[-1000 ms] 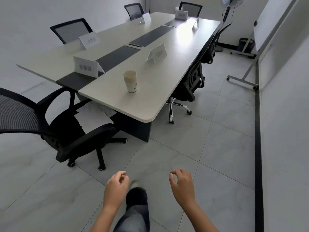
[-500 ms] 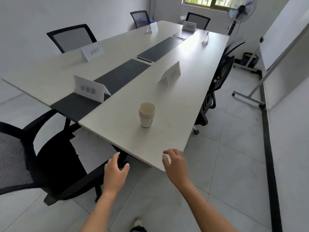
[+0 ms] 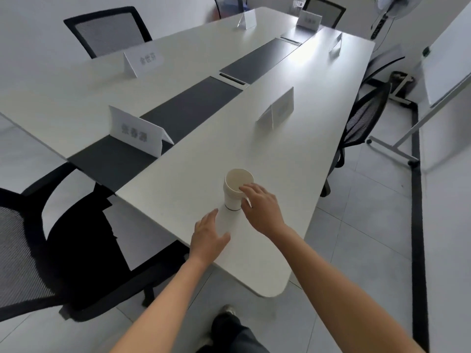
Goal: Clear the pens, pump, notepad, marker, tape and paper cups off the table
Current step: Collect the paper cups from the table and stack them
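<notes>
A stack of cream paper cups [image 3: 235, 187] stands upright on the white table [image 3: 293, 154], close to its near end. My right hand [image 3: 262, 208] is against the stack's right side, with the index finger on the rim and the thumb lower on the wall. The fingers are not wrapped around the stack, which still rests on the table. My left hand [image 3: 209, 238] hovers flat and spread over the table's near edge, just left of the cups, and holds nothing.
Folded white name cards [image 3: 136, 132] [image 3: 277, 109] stand along the table, beside a dark centre strip [image 3: 188, 110]. Black mesh chairs [image 3: 23, 250] [image 3: 362, 121] flank the table. A whiteboard stand [image 3: 407, 128] is on the right. My foot [image 3: 226, 324] is on the tiled floor.
I have come up to the table's near end. My right hand reached forward to the cup stack and now touches it. My left hand moved over the table edge.
</notes>
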`<state>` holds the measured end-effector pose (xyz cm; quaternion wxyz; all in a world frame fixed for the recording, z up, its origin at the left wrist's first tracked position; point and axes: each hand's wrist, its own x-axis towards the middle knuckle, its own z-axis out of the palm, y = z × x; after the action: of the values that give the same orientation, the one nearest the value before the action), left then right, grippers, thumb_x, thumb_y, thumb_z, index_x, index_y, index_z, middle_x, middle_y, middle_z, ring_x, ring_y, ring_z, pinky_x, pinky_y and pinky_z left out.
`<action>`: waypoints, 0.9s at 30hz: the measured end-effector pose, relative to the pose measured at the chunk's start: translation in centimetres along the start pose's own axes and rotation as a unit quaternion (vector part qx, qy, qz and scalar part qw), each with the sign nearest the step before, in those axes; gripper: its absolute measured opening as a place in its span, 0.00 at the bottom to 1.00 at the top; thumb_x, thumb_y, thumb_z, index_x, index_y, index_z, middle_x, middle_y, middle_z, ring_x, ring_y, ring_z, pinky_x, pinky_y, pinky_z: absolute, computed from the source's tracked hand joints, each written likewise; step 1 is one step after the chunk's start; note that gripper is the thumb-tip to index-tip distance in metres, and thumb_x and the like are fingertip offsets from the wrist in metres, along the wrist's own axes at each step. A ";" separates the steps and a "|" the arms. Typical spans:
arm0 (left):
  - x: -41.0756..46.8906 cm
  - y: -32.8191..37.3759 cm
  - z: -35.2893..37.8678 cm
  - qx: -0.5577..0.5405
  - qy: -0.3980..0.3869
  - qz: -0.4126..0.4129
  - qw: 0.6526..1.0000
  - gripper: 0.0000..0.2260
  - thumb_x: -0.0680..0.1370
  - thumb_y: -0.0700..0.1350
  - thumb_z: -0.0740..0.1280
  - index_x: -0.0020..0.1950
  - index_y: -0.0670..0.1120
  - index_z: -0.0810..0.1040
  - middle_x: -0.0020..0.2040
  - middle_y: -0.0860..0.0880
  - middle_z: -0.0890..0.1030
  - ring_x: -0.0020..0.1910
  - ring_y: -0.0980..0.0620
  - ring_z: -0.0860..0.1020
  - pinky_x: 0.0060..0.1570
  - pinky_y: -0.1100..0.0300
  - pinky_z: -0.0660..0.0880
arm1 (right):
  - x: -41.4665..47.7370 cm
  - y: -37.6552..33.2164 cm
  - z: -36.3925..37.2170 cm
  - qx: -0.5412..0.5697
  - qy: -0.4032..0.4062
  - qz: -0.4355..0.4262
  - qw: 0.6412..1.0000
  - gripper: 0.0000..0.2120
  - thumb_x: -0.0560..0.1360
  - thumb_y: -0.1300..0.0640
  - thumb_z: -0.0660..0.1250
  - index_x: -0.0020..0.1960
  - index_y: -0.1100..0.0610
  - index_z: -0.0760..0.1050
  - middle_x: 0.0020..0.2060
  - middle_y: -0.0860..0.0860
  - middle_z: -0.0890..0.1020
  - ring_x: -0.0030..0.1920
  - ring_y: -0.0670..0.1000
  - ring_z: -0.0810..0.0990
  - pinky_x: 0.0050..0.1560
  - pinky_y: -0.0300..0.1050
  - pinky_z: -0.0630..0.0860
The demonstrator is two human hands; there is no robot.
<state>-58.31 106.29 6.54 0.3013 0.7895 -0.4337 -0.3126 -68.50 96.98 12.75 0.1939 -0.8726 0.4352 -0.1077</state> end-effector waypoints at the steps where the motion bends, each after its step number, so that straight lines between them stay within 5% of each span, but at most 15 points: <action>1: 0.4 -0.1 0.0 0.010 -0.004 -0.005 1.000 0.30 0.74 0.45 0.65 0.73 0.44 0.56 0.73 0.47 0.62 0.71 0.45 0.59 0.68 0.52 0.62 | 0.8 0.4 0.2 -0.024 -0.023 -0.006 0.999 0.18 0.78 0.59 0.56 0.68 0.57 0.65 0.69 0.51 0.69 0.72 0.51 0.60 0.67 0.49 0.57; 6: 3.0 0.3 0.0 0.051 -0.020 -0.024 0.998 0.32 0.74 0.48 0.65 0.74 0.46 0.53 0.74 0.48 0.60 0.71 0.46 0.59 0.68 0.52 0.63 | 3.4 2.6 0.7 -0.105 -0.052 -0.051 0.992 0.11 0.77 0.62 0.55 0.55 0.59 0.74 0.56 0.54 0.77 0.66 0.54 0.66 0.61 0.48 0.59; 8: 4.1 0.9 -0.1 0.062 -0.017 -0.019 0.998 0.34 0.74 0.49 0.66 0.74 0.46 0.52 0.74 0.48 0.60 0.71 0.46 0.59 0.67 0.52 0.64 | 3.8 3.2 0.4 -0.056 -0.046 -0.043 0.996 0.10 0.77 0.63 0.54 0.45 0.59 0.74 0.45 0.55 0.79 0.56 0.56 0.71 0.55 0.47 0.63; 11: 5.2 1.8 -0.2 0.073 -0.007 -0.005 0.997 0.36 0.73 0.51 0.67 0.74 0.47 0.51 0.74 0.49 0.60 0.70 0.46 0.60 0.66 0.52 0.64 | 4.0 3.9 -0.4 0.083 -0.066 0.019 0.994 0.16 0.77 0.64 0.53 0.31 0.56 0.61 0.27 0.49 0.66 0.37 0.55 0.66 0.39 0.44 0.60; 14: 5.8 2.9 -0.4 0.113 0.019 0.029 0.993 0.38 0.70 0.54 0.69 0.74 0.48 0.52 0.72 0.48 0.64 0.68 0.46 0.63 0.63 0.52 0.65 | 4.0 3.9 -1.3 0.286 -0.079 0.100 0.950 0.14 0.76 0.64 0.55 0.32 0.57 0.65 0.27 0.49 0.65 0.31 0.49 0.63 0.33 0.42 0.59; 17: 5.6 3.8 -1.6 0.135 0.058 0.060 0.987 0.40 0.68 0.54 0.70 0.73 0.47 0.53 0.66 0.46 0.70 0.62 0.46 0.70 0.59 0.52 0.67 | 3.9 2.8 -2.2 0.370 -0.120 0.094 0.916 0.10 0.75 0.65 0.57 0.36 0.60 0.70 0.30 0.50 0.68 0.31 0.47 0.64 0.33 0.39 0.61; 21: 3.8 3.7 -4.5 0.125 0.084 0.100 0.983 0.42 0.67 0.53 0.73 0.72 0.55 0.50 0.63 0.47 0.72 0.56 0.47 0.74 0.49 0.56 0.71 | 4.1 0.5 -2.6 0.392 -0.165 0.060 0.903 0.09 0.73 0.67 0.57 0.37 0.60 0.73 0.27 0.48 0.67 0.23 0.41 0.62 0.25 0.31 0.59; 27: 2.2 0.9 -7.7 0.095 0.069 0.056 0.991 0.40 0.68 0.53 0.72 0.73 0.53 0.53 0.64 0.50 0.69 0.55 0.52 0.73 0.46 0.63 0.68 | 4.6 -3.6 -0.7 0.314 -0.207 0.024 0.926 0.07 0.70 0.67 0.58 0.38 0.64 0.74 0.27 0.49 0.67 0.23 0.42 0.60 0.25 0.33 0.58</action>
<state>-52.01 105.50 11.47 0.2712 0.8084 -0.4836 -0.1975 -63.42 95.09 15.07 0.5464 -0.7592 0.3497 -0.0514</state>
